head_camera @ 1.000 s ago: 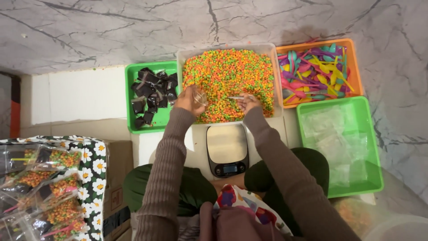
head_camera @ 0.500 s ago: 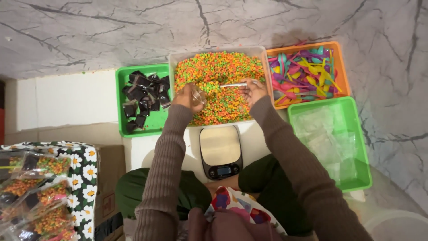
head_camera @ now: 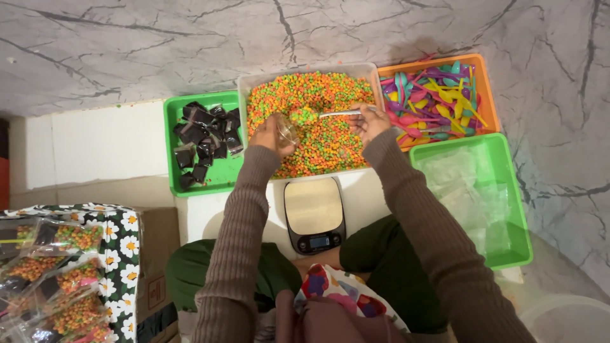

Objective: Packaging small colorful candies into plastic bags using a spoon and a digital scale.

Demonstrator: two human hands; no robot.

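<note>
A grey marble-patterned floor fills the upper frame, with a low white bench (head_camera: 95,149) carrying a row of trays at the centre. In the middle tray, a clear tub (head_camera: 254,86) full of orange, green and yellow pellets (head_camera: 318,149), both hands are at work. The left hand (head_camera: 270,136), centre frame, is curled closed around a small clear cup (head_camera: 287,129), tipped with its mouth toward the right. The right hand (head_camera: 368,122) pinches the handle of a metal spoon (head_camera: 337,114), whose bowl carries a heap of pellets just beside the cup's rim.

To do this scooping well, I judge the cup should sit low over the tub so stray pellets fall back in, and the spoon should tip slowly at the rim, not above it. A modest spoonful would suit the narrow mouth better than a heaped one.

A digital scale (head_camera: 314,216) sits just below the tub, its pan bare. Left of the tub a green tray (head_camera: 171,152) holds small dark packets (head_camera: 203,136); at upper right an orange tray (head_camera: 484,89) holds coloured plastic spoons (head_camera: 432,95); below it another green tray (head_camera: 518,209) holds clear bags (head_camera: 467,190).

How full the cup is cannot be made out, its wall being clear and half covered by fingers. The scale's display is too small to read. Filled packets (head_camera: 57,279) at lower left are cut off by the frame edge.
</note>
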